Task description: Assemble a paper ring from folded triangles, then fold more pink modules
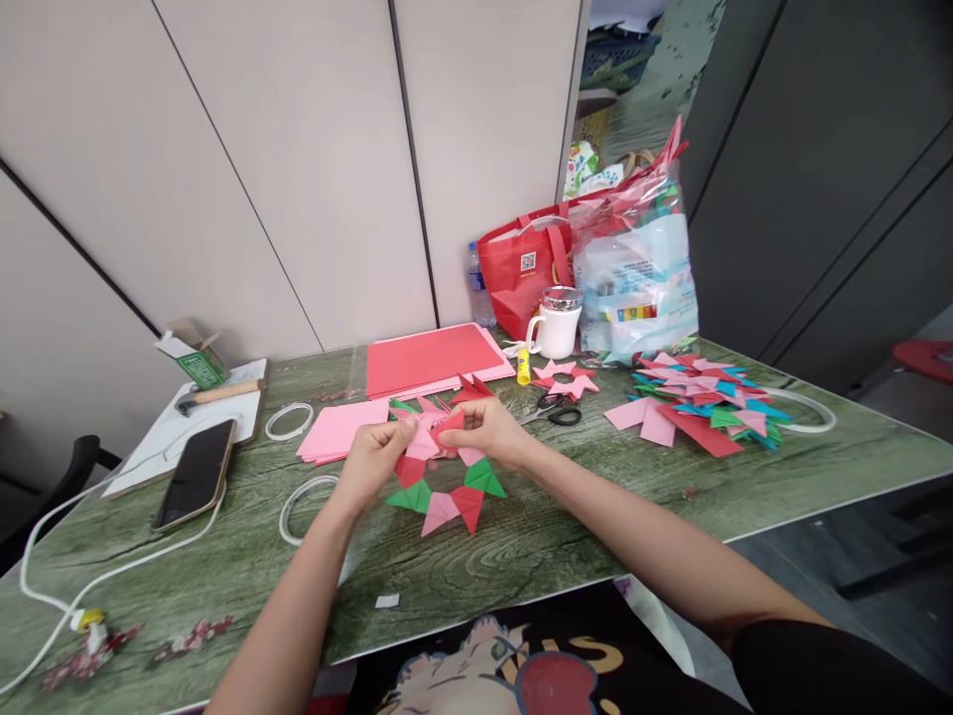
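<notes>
A ring of folded paper pieces in pink, red and green (447, 492) lies on the green wood-pattern table (521, 546) in front of me. My left hand (376, 459) pinches the ring's upper left side. My right hand (483, 429) grips the ring's top, fingers closed on a red folded piece (449, 425) there. Both hands meet over the upper part of the ring; its lower half shows freely.
Pink sheets (339, 429) and red sheets (432, 359) lie behind the ring. Scissors (555, 410), a glue stick (523, 365), a white mug (557, 323), a red bag (521, 266) and a pile of folded pieces (700, 402) sit to the right. A phone (195, 474) and white rings (289, 421) lie left.
</notes>
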Action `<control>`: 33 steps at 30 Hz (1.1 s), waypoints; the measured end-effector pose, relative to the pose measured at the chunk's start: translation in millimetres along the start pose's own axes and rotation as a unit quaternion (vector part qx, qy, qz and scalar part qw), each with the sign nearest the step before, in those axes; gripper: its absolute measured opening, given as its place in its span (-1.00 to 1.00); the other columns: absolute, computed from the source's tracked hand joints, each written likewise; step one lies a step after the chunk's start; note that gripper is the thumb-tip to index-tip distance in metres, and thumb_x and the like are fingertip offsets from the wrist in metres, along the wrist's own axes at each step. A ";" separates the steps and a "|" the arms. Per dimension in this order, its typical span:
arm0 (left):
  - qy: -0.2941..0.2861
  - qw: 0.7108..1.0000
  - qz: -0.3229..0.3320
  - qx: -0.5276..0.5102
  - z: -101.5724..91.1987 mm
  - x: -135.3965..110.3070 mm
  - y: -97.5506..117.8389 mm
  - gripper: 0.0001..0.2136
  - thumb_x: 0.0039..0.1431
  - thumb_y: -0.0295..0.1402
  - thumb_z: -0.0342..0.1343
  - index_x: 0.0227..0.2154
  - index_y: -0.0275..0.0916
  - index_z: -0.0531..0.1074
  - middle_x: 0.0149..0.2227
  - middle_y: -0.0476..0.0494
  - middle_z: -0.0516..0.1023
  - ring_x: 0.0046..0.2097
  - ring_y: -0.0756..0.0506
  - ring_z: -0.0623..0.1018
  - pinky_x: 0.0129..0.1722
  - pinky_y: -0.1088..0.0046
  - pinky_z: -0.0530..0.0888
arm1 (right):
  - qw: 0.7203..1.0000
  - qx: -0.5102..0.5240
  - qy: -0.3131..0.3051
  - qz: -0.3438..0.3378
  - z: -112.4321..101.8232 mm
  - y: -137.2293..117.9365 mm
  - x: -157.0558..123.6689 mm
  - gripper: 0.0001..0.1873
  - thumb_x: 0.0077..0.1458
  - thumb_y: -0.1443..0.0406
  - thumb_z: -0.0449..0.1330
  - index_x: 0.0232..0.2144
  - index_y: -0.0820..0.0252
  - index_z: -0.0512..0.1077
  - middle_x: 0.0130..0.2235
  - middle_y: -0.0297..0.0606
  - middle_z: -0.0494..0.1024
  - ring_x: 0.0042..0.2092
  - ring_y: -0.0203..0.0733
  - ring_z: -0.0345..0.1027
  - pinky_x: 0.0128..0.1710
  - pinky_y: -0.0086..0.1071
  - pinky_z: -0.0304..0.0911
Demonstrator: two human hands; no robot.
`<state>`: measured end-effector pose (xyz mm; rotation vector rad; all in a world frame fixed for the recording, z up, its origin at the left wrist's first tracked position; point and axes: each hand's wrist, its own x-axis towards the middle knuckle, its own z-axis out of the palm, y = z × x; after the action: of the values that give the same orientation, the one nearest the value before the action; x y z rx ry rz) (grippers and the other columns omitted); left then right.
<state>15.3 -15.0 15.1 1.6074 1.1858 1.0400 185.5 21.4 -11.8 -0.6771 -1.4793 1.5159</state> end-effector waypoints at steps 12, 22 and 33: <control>0.027 1.000 0.000 0.015 4.3 0.4 -3.9 -0.71 -0.08 -0.18 0.16 -0.69 -0.30 0.43 -0.68 -0.04 0.44 -0.58 -0.04 0.43 -0.58 0.51 0.34 | 1.000 0.008 -0.015 0.005 -1.5 2.3 0.2 -0.72 -0.33 0.19 0.36 -0.58 0.28 0.44 -0.63 -0.38 0.46 -0.56 -0.36 0.31 -0.50 -0.46 0.19; -0.013 0.998 -0.043 -0.037 7.4 -2.3 0.8 -0.77 -0.15 -0.20 0.23 -0.62 -0.27 0.41 -0.63 -0.07 0.51 -0.50 -0.14 0.55 -0.48 0.39 0.45 | 0.999 0.014 -0.031 0.024 -3.4 2.7 -0.8 -0.69 -0.35 0.18 0.37 -0.54 0.29 0.46 -0.59 -0.36 0.49 -0.53 -0.33 0.33 -0.45 -0.43 0.22; 0.051 0.992 -0.032 -0.111 3.1 1.9 -7.3 -0.72 -0.18 -0.24 0.27 -0.43 -0.34 0.46 -0.52 -0.15 0.59 -0.55 -0.11 0.55 -0.48 0.40 0.46 | 0.998 0.038 0.054 0.022 -14.3 9.2 4.9 -0.66 -0.43 0.22 0.40 -0.51 0.28 0.48 -0.55 -0.36 0.51 -0.53 -0.35 0.33 -0.47 -0.45 0.23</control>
<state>16.8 -12.3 7.6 1.3497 1.1390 1.1804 193.5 33.5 -21.7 -0.7400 -1.3270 1.5358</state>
